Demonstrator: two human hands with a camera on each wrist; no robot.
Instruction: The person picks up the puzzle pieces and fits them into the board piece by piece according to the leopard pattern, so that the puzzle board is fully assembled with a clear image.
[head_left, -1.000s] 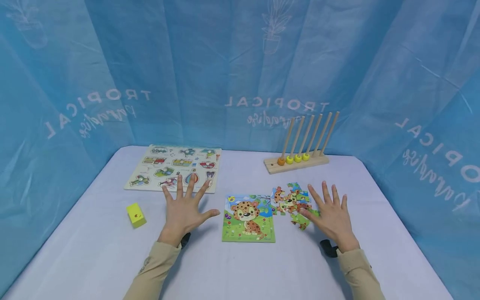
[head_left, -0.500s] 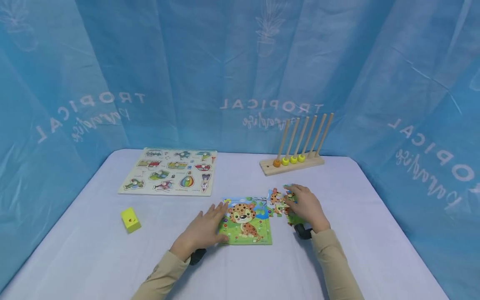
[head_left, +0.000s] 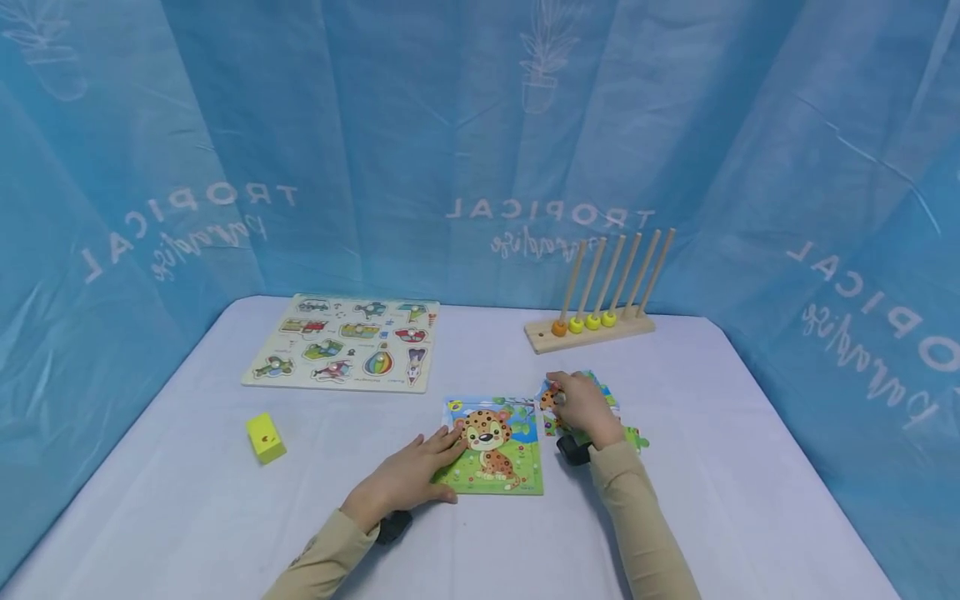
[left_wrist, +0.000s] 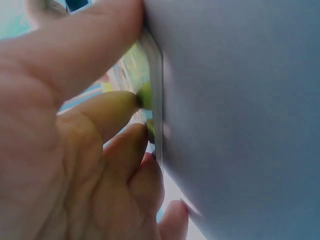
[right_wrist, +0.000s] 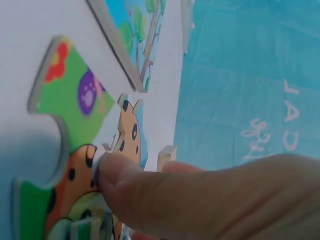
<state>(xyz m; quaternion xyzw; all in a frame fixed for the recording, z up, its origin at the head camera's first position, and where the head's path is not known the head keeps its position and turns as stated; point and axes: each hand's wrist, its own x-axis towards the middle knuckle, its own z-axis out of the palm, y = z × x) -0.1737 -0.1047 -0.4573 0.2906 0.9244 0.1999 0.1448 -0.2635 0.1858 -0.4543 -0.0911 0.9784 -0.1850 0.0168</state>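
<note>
My left hand [head_left: 411, 475] rests with extended fingers on the left edge of a square leopard puzzle board [head_left: 517, 467]. In the left wrist view its fingertips [left_wrist: 120, 110] lie at the board's edge, the thumb nearest the camera. To the board's right, my right hand [head_left: 587, 408] is bent down over loose jigsaw pieces [head_left: 609, 398], pinching one at the upper left of the group. Close up in the right wrist view, the thumb [right_wrist: 125, 185] presses among spotted and green jigsaw pieces [right_wrist: 75, 100]; the other fingers are mostly hidden.
A peg puzzle board [head_left: 300, 375] with vehicle shapes lies at the back left. In front of it sits a yellow block [head_left: 266, 438]. A wooden bead stand [head_left: 600, 335] with upright rods is at the back right. Blue curtains [head_left: 420, 150] surround the white table [head_left: 187, 517].
Both hands, spread above the table a second ago, have come down and inward. My left hand now touches the leopard board; the right has reached the loose pieces and shifted left over them.
</note>
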